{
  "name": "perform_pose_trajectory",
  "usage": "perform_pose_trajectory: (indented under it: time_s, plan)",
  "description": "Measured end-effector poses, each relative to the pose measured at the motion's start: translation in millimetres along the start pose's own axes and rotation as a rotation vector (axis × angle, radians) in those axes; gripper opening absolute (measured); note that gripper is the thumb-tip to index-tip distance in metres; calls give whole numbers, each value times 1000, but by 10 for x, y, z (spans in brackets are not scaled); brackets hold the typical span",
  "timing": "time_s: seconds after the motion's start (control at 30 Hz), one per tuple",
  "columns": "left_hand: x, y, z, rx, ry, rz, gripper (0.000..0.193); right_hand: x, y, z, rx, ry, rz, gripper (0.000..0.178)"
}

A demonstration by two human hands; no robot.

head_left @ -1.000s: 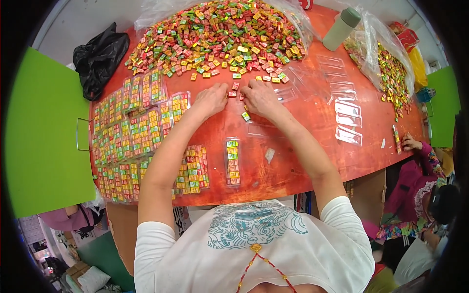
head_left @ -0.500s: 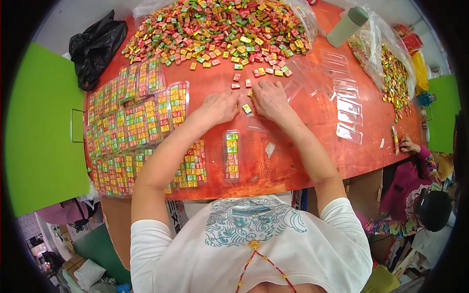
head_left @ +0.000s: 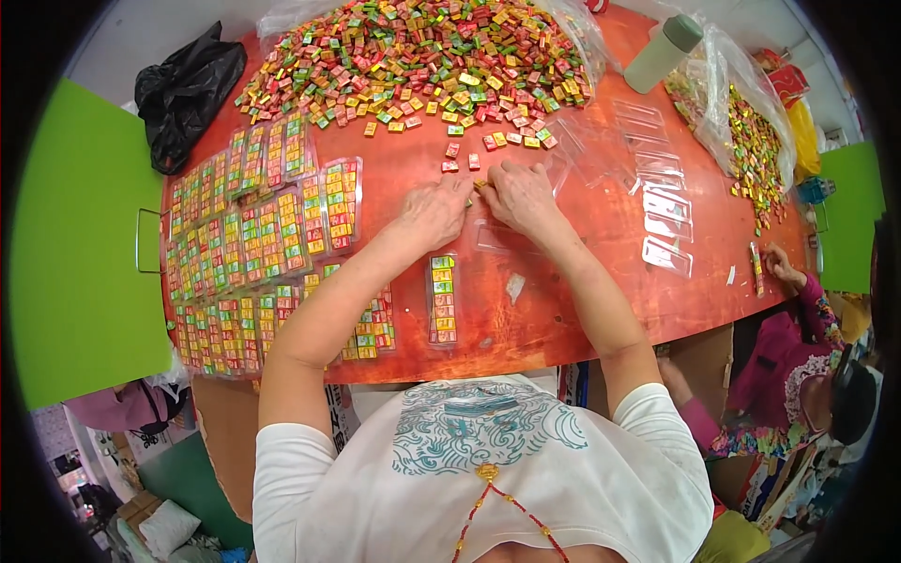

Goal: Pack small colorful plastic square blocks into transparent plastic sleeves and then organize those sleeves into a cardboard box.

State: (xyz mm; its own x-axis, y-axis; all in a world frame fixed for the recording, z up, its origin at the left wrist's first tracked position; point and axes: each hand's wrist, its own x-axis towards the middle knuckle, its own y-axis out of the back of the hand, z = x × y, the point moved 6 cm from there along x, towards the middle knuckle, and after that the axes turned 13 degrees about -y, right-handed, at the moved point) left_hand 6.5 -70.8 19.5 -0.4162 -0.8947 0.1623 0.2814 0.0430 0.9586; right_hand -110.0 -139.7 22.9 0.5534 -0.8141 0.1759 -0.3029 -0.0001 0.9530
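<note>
While reaching over a glossy red-orange tabletop (head_left: 526, 324), shown with left hand (head_left: 436, 208) and right hand (head_left: 521, 197) nearly together, fingers curled at a small yellow rectangular box (head_left: 480, 184), too covered to tell whether clamped, between far multicoloured heap (head_left: 422, 70) and near filled clear-plastic tray (head_left: 430, 310).

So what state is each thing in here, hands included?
Left hand: fingers bent, grip unclear
Right hand: fingers bent, grip unclear
Lone tray: holding one column of blocks
Left-side trays: filled, in rows
Clear trays: overlapping in a row
Block pile: loose, heaped
Black bag: crumpled
Clear right bag: open, contents spilling out
Bottle: standing, lid on
</note>
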Motion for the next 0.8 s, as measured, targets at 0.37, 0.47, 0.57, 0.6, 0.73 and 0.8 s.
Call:
perform_pose_trajectory:
  time_s: [0.37, 0.47, 0.57, 0.6, 0.73, 0.8]
  plan:
    - [-70, 166, -335, -59, 168, 21, 28, -18, -71, -230, 61, 11, 12, 24]
    - [-19, 352, -773, 125, 370, 31, 35, -20, -47, -135, 46, -2, 40, 25]
    - [19, 415, -1243, 324, 469, 109, 39, -44, -29, -148, 50, -2, 44, 22]
    - [26, 387, -1348, 284, 475, 138, 38, -49, -20, -144, 52, 2, 58, 20]
    - [138, 198, -1383, 206, 391, 70, 36, -78, -11, -133, 65, 18, 66, 17]
    - [215, 160, -1175, 128, 306, -4, 35, -75, -15, -84, 65, -6, 25, 16]
